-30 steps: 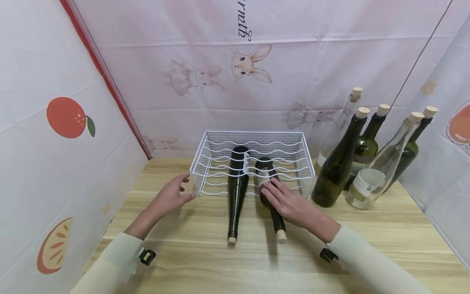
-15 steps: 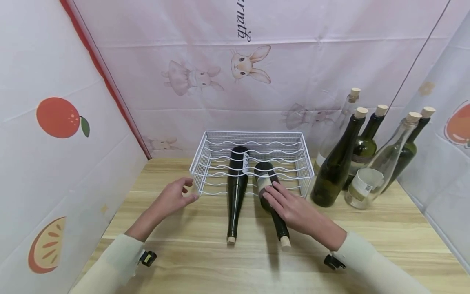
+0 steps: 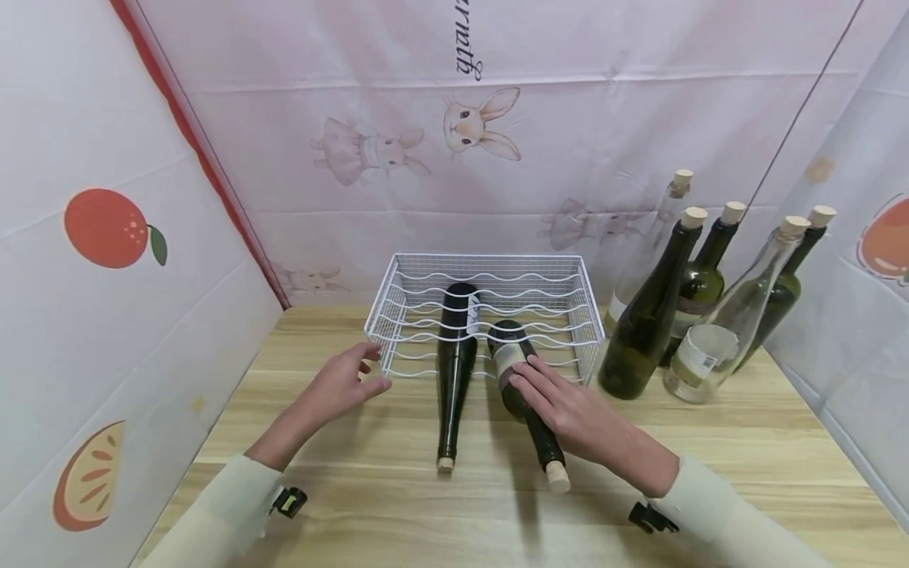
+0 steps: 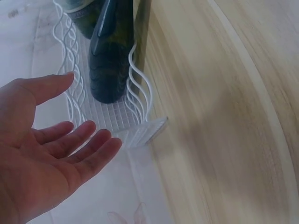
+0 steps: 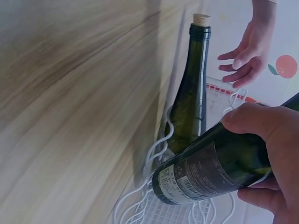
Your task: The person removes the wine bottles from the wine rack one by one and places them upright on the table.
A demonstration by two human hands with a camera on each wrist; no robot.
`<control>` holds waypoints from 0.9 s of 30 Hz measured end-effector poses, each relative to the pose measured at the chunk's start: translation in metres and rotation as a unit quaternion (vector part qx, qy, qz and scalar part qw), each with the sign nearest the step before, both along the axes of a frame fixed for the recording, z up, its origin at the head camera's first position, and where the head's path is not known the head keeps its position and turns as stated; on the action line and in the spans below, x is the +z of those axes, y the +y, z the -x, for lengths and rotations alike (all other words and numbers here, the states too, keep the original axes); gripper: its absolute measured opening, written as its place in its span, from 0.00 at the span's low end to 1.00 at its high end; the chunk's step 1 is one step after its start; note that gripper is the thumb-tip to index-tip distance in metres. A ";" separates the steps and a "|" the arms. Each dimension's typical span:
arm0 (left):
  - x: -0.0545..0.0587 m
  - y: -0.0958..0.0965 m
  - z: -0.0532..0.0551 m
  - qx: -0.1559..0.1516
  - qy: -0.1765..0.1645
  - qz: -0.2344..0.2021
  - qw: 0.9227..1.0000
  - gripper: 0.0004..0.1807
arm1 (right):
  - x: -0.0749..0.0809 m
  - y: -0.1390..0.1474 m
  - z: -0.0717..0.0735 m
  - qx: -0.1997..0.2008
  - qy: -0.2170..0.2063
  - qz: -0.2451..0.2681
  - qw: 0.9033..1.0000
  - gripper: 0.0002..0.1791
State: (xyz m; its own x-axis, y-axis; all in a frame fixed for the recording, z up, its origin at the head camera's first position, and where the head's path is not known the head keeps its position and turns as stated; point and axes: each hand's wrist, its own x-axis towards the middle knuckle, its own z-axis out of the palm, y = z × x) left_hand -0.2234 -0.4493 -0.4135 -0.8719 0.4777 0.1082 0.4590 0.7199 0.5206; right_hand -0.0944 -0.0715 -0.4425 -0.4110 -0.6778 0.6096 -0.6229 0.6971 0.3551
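Observation:
My right hand (image 3: 571, 406) grips a dark green wine bottle (image 3: 510, 363) with a cork and a paper label. The bottle slants, its base over the front wires of the white wire rack (image 3: 557, 268) and its cork toward me. In the right wrist view, thumb and fingers wrap round the labelled bottle (image 5: 210, 168). Left of it a second dark bottle (image 3: 458, 347) lies in the rack, its corked neck sticking out over the front. My left hand (image 3: 341, 383) is beside the rack's front left corner with relaxed fingers, and in the left wrist view its palm (image 4: 42, 163) holds nothing.
To the right of the rack stand several corked bottles, among them a dark green one (image 3: 642, 323) and a clear one (image 3: 727, 339). A printed curtain (image 3: 369, 213) hangs close behind the rack, with white side panels left and right of the wooden table (image 3: 398, 513).
My right hand has drawn its bottle toward me and a little right, so the cork sits lower and the base farther forward in the rack. The left hand has shifted slightly right.

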 end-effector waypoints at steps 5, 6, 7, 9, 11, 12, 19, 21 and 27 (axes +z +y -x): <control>0.001 0.005 -0.002 -0.016 -0.001 -0.008 1.000 0.39 | 0.007 0.000 -0.005 0.014 -0.037 0.034 0.999 0.25; 0.001 0.006 -0.003 -0.018 -0.001 -0.010 1.000 0.40 | 0.008 0.001 -0.006 0.019 -0.046 0.044 0.998 0.24; 0.001 0.007 -0.003 -0.019 -0.001 -0.011 1.000 0.41 | 0.009 0.001 -0.006 0.023 -0.056 0.053 0.997 0.24; 0.001 0.010 -0.004 -0.025 0.004 -0.011 1.000 0.42 | 0.011 0.002 -0.008 0.033 -0.074 0.072 0.994 0.27; 0.002 0.013 -0.004 -0.031 0.009 -0.014 0.999 0.42 | 0.014 0.004 -0.009 0.044 -0.090 0.088 0.991 0.32; 0.002 0.014 -0.005 -0.033 0.012 -0.014 0.999 0.42 | 0.015 0.005 -0.010 0.047 -0.099 0.095 0.990 0.33; 0.008 0.027 -0.009 -0.053 0.037 -0.006 0.998 0.44 | 0.027 0.009 -0.013 0.064 -0.152 0.150 0.975 0.38; 0.010 0.031 -0.010 -0.058 0.044 -0.004 0.997 0.46 | 0.031 0.010 -0.014 0.067 -0.167 0.166 0.970 0.38; 0.017 0.042 -0.014 -0.065 0.047 0.002 0.997 0.48 | 0.041 0.010 -0.015 0.073 -0.202 0.214 0.953 0.47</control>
